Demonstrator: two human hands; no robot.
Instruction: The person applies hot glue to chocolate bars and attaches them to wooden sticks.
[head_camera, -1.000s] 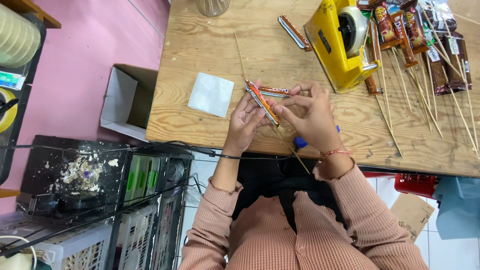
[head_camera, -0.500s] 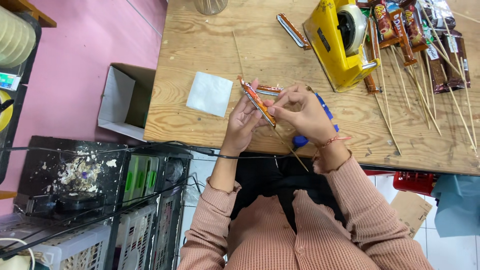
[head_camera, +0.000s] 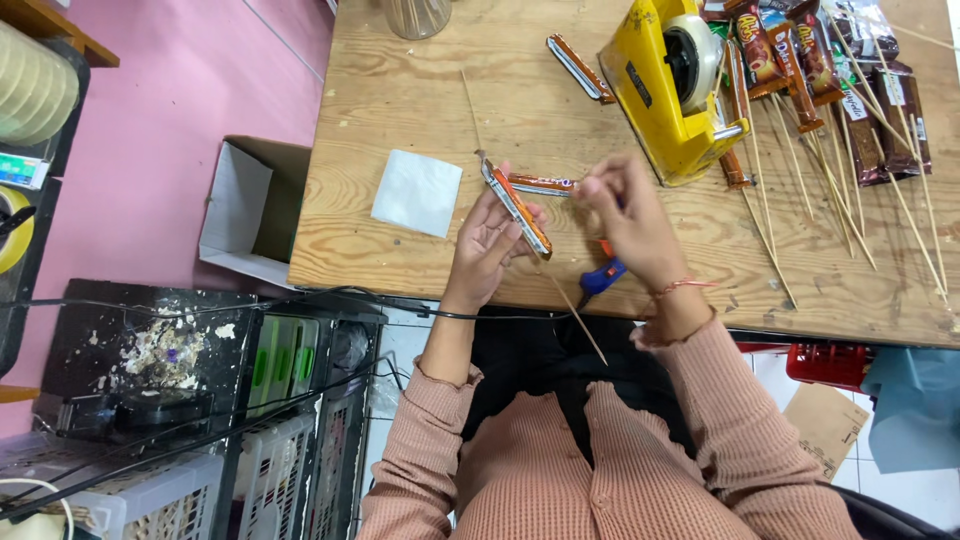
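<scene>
We note the left hand (head_camera: 490, 240) clamped on an orange wrapped snack bar (head_camera: 520, 208) fixed to a wooden skewer (head_camera: 575, 312), held over the counter (head_camera: 400, 90). The right hand (head_camera: 625, 215) has its fingers pinched together beside a second bar (head_camera: 540, 185).

Orange snack wrapper (head_camera: 519, 209) in left hand (head_camera: 487, 245); brown, perhaps chocolate, packets (head_camera: 800, 50) top right.

Table (head_camera: 420, 110): pale wood, matt, with visible grain.
Snack bar (head_camera: 518, 208): glossy foil-like wrapper, held in the left hand (head_camera: 490, 245).
Skewer (head_camera: 578, 312): thin bare wood.
Tape dispenser (head_camera: 668, 95): yellow, smooth, scuffed.
Napkin (head_camera: 417, 192): white matt paper.
Sleeves (head_camera: 745, 440): ribbed knit cloth.
</scene>
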